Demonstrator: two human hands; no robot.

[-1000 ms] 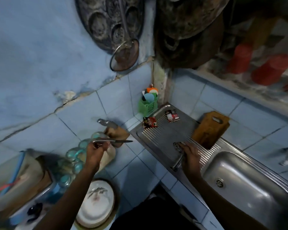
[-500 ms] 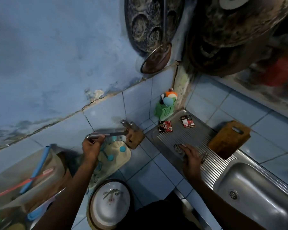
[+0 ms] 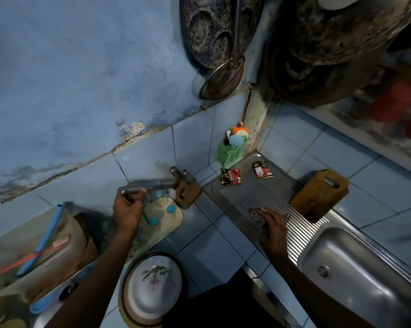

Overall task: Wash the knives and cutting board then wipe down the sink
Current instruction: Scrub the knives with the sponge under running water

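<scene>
My left hand (image 3: 126, 209) grips a steel-handled knife (image 3: 147, 187) held level, its blade tip at the top of the wooden knife block (image 3: 187, 194), where other steel handles stick out. My right hand (image 3: 273, 229) lies curled over steel knives (image 3: 255, 213) on the ribbed drainboard (image 3: 254, 192); most of them are hidden under the fingers. The wooden cutting board (image 3: 320, 195) leans against the tiled wall beside the drainboard. The steel sink basin (image 3: 355, 275) is at the lower right.
A green basket (image 3: 230, 152) with sponges stands in the corner, and two sachets (image 3: 231, 176) lie on the drainboard. A cream lid with blue dots (image 3: 161, 214) and a plate (image 3: 152, 290) sit below my left hand. Dark pans (image 3: 214, 31) hang overhead.
My left hand has brought the knife from above the cream lid over to the knife block, with its tip now at the block. My right hand has stayed on the drainboard.
</scene>
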